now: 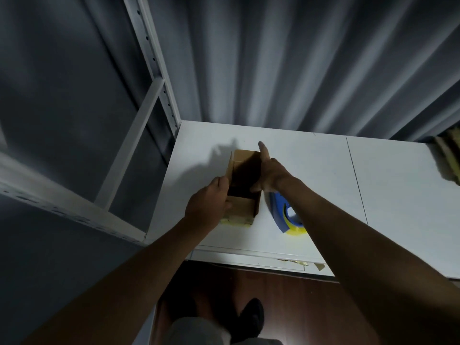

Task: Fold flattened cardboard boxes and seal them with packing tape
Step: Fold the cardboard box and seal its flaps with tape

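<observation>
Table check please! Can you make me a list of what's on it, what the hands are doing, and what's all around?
Surface: white table, with a seam line down it on the right.
Job's things: small cardboard box standing open, yellowish tape along its near bottom edge; blue tape dispenser with a yellow roll lies right of the box, partly under the right forearm.
Clutter: brownish stack at the far right edge, too cut off to identify.
Hands: left hand grips the box's left wall; right hand lies straight-fingered along its right side.
Cables: nothing seen.
Surroundings: grey curtain behind, white metal shelf frame on the left, dark wooden floor below.
</observation>
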